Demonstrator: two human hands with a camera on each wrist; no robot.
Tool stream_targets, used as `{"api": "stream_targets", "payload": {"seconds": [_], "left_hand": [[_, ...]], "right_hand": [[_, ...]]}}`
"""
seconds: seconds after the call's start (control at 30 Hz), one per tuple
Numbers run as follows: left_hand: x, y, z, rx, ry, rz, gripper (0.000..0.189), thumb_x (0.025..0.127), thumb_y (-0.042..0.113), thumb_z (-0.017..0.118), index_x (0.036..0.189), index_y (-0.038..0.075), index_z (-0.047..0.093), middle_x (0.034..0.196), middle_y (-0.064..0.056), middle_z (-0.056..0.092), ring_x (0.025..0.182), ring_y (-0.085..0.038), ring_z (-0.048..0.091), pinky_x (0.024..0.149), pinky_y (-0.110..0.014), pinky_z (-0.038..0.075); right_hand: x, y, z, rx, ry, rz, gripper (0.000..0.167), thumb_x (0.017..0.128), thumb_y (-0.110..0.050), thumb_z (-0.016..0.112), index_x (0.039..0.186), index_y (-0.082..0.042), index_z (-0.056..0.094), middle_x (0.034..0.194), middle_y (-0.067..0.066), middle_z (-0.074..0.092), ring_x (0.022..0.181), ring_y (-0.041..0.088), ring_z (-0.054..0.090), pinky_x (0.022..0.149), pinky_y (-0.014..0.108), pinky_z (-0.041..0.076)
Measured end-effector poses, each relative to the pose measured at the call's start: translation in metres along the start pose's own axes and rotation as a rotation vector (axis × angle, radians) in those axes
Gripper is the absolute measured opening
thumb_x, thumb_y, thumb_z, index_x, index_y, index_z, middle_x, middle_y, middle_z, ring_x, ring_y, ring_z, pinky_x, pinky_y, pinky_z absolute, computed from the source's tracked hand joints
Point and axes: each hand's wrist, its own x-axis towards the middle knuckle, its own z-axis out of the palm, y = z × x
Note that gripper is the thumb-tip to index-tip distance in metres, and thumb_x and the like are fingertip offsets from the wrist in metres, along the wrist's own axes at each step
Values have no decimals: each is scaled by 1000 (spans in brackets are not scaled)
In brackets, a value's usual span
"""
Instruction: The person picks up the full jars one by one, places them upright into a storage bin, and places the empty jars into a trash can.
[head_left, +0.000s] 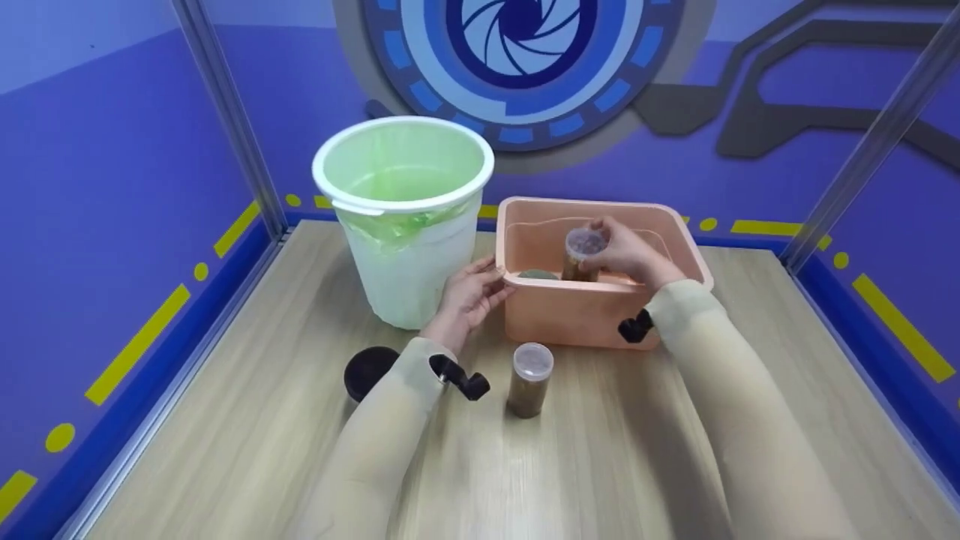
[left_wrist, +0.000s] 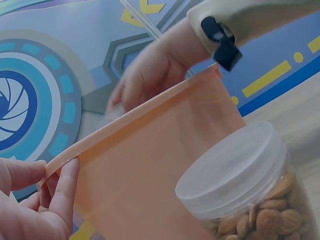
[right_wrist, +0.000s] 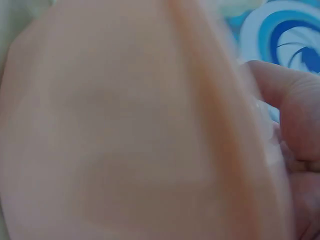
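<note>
My left hand (head_left: 469, 296) pinches the front left corner of a peach-coloured plastic bin (head_left: 585, 319); in the left wrist view its thumb and fingers lie on either side of the rim. Inside the bin, my right hand (head_left: 628, 255) grips a clear jar (head_left: 583, 244) with a translucent lid and brown contents. A greenish round top (head_left: 538, 275) shows beside that jar, mostly hidden by the front wall. On the table in front of the bin stands another lidded jar (head_left: 529, 382), upright; almonds (left_wrist: 267, 220) fill it in the left wrist view. The bin wall covers most of the right wrist view.
Left of the bin stands a tall white bucket (head_left: 409, 262) lined with a green bag. A black round object (head_left: 369, 371) sits on the table, partly behind my left forearm. Blue panels (head_left: 112, 225) and metal posts (head_left: 232, 112) enclose the wooden table (head_left: 247, 420).
</note>
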Motion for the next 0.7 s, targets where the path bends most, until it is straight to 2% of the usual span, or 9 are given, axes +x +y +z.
{"api": "stream_targets", "payload": {"seconds": [0.13, 0.2, 0.27, 0.33, 0.4, 0.5, 0.6, 0.7], "left_hand": [[-1, 0, 0, 16, -2, 1, 49, 99, -6, 57, 148, 2, 53, 142, -24, 60, 111, -29, 68, 78, -27, 66], [-1, 0, 0, 17, -3, 4, 49, 100, -7, 57, 148, 1, 53, 142, -24, 60, 110, -29, 68, 78, -27, 66], [-1, 0, 0, 13, -3, 5, 49, 100, -6, 57, 148, 1, 53, 143, -23, 60, 120, -33, 65, 80, -28, 66], [-1, 0, 0, 9, -3, 4, 48, 100, -6, 57, 147, 1, 53, 144, -22, 60, 131, -38, 59, 82, -29, 66], [-1, 1, 0, 7, -4, 2, 48, 100, -6, 57, 147, 1, 53, 144, -22, 59, 135, -39, 56, 83, -30, 66], [-1, 1, 0, 9, -5, 4, 48, 100, -6, 56, 148, 1, 52, 145, -22, 59, 130, -36, 59, 84, -30, 66], [-2, 1, 0, 13, -9, 8, 49, 100, -6, 56, 149, 1, 51, 145, -22, 58, 116, -29, 64, 83, -30, 66], [-1, 1, 0, 11, -14, 10, 49, 101, -6, 56, 149, 0, 50, 145, -23, 58, 112, -28, 64, 81, -29, 66]], "right_hand": [[6, 11, 7, -203, -73, -2, 70, 86, -10, 78, 145, 0, 42, 142, 27, 51, 121, 35, 53, 96, 36, 55], [8, 13, 9, -293, -98, -8, 66, 87, -13, 77, 143, 2, 45, 142, 29, 53, 124, 38, 54, 107, 45, 51], [9, 13, 10, -354, -121, -6, 62, 88, -14, 75, 142, 2, 47, 141, 30, 55, 125, 40, 54, 111, 51, 47], [9, 13, 10, -382, -139, 5, 62, 88, -13, 74, 142, 2, 47, 142, 32, 55, 125, 40, 54, 111, 52, 48], [10, 13, 10, -394, -143, 11, 62, 88, -12, 73, 143, 3, 47, 142, 32, 56, 124, 39, 55, 110, 52, 48], [10, 14, 10, -408, -147, 5, 58, 92, -13, 69, 144, 3, 48, 144, 30, 55, 128, 40, 54, 114, 52, 46], [8, 12, 9, -408, -158, -12, 55, 96, -13, 64, 147, 1, 46, 149, 27, 52, 137, 41, 50, 118, 55, 42], [0, 3, 5, -346, -109, -18, 65, 97, -16, 67, 155, -5, 39, 159, 23, 44, 145, 41, 43, 122, 57, 38]]}}
